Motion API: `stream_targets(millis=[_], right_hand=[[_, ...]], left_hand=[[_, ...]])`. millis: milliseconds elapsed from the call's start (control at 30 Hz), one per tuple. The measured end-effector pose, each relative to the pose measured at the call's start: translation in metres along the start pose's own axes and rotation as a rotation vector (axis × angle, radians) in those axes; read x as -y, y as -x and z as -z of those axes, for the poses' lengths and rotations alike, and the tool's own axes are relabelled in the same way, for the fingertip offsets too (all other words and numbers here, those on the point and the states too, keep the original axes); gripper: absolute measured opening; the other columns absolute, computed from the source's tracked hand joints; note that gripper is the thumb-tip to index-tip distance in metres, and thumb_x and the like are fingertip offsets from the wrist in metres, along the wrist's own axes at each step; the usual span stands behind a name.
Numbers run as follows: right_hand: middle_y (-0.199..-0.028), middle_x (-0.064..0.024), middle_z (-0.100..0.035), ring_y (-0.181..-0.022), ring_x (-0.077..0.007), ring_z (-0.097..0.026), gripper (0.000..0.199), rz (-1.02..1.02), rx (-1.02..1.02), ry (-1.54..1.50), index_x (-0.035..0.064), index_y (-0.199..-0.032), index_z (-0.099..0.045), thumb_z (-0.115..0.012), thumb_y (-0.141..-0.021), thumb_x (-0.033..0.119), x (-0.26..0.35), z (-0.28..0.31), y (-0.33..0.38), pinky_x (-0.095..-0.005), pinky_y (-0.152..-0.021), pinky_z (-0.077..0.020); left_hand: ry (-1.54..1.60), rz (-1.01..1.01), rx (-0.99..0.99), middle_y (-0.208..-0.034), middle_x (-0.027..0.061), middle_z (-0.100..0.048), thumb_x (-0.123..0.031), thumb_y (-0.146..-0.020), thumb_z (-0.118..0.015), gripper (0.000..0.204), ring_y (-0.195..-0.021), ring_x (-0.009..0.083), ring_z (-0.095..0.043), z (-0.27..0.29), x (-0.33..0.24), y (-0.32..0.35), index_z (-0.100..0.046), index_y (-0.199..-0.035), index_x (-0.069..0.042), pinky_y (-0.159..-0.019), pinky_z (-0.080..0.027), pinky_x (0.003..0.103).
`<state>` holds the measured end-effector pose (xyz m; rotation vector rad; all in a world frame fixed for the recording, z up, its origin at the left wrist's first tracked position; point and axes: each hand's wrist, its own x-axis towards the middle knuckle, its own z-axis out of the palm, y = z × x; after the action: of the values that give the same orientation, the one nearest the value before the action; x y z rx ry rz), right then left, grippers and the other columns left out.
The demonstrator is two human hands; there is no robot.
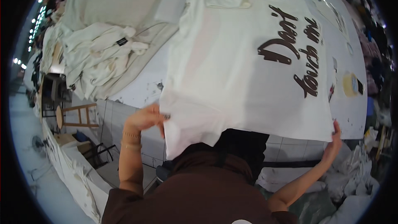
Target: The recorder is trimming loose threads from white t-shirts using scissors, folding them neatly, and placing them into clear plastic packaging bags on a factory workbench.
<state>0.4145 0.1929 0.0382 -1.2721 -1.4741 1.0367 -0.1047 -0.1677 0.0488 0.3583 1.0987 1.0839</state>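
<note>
A white T-shirt (215, 70) with dark brown lettering lies spread over the white table, its near part hanging past the edge toward me. My left hand (147, 118) is closed at the shirt's near left side, pinching the cloth where a sleeve-like flap droops below. At the opposite near corner, my right hand (333, 141) has the hem between thumb and fingers. Its fingertips are partly hidden by the fabric. One short sleeve lies folded on top at the far end of the shirt.
To the left, a crumpled heap of cream garments (97, 54) with a dark label sits on the table (145, 85). A roll of yellowish tape (350, 85) stands at the right. A wooden stool (76, 116) is on the floor at left; plastic bags (352, 170) lie at lower right.
</note>
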Motion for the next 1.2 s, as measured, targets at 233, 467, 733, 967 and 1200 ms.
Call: stream_targets(millis=[233, 467, 733, 967, 1200], right_hand=[[-0.097, -0.0100, -0.065, -0.091, -0.0157, -0.059, 0.036, -0.119, 0.091, -0.083, 0.0016, -0.103, -0.063, -0.052, -0.091, 0.034, -0.036, -0.029, -0.161, -0.0295, -0.085, -0.0401], [-0.087, 0.0009, -0.061, -0.072, -0.0073, -0.050, 0.039, -0.273, 0.080, 0.314, 0.0107, -0.112, -0.062, -0.060, -0.087, 0.040, -0.039, -0.069, -0.132, -0.0240, -0.064, -0.0369], [-0.063, 0.0057, -0.047, -0.060, -0.0053, -0.037, 0.019, -0.183, 0.055, 0.363, 0.0031, -0.077, -0.064, -0.066, -0.082, 0.022, -0.036, -0.083, -0.116, -0.0240, -0.052, -0.0271], [-0.060, 0.0039, -0.045, -0.059, -0.0068, -0.037, 0.023, -0.018, 0.020, 0.459, 0.0015, -0.069, -0.057, -0.065, -0.080, 0.021, -0.055, -0.083, -0.123, -0.0273, -0.053, -0.0273], [-0.060, 0.0047, -0.046, -0.058, -0.0059, -0.039, 0.010, -0.199, 0.190, 0.476, 0.0003, -0.075, -0.059, -0.059, -0.081, 0.009, -0.042, -0.054, -0.042, -0.0248, -0.053, -0.0301]], left_hand=[[0.020, -0.553, -0.550, -0.072, 0.0021, -0.060, -0.032, -0.097, -0.050, 0.041, -0.066, 0.0093, -0.056, -0.029, -0.120, -0.079, -0.064, -0.077, 0.001, -0.061, -0.044, 0.022], [-0.532, -0.406, -0.794, -0.084, 0.0044, -0.065, -0.025, -0.093, -0.054, 0.030, -0.078, 0.0107, -0.061, 0.044, -0.057, -0.100, -0.063, -0.102, 0.002, -0.072, -0.047, 0.024], [-0.735, -0.272, -1.104, -0.058, 0.0037, -0.055, -0.032, -0.082, -0.067, 0.039, -0.055, 0.0092, -0.046, 0.036, -0.036, -0.100, -0.065, -0.081, 0.007, -0.051, -0.037, 0.027], [-0.715, -0.738, -0.817, -0.074, -0.0024, -0.050, -0.006, -0.089, -0.054, 0.013, -0.067, 0.0050, -0.040, 0.040, -0.041, -0.108, -0.056, -0.098, 0.004, -0.060, -0.035, 0.021], [-0.968, -0.301, -0.870, -0.063, -0.0056, -0.044, -0.015, -0.087, -0.059, 0.022, -0.058, 0.0046, -0.035, 0.071, -0.029, -0.053, -0.059, -0.097, 0.005, -0.051, -0.030, 0.024]])
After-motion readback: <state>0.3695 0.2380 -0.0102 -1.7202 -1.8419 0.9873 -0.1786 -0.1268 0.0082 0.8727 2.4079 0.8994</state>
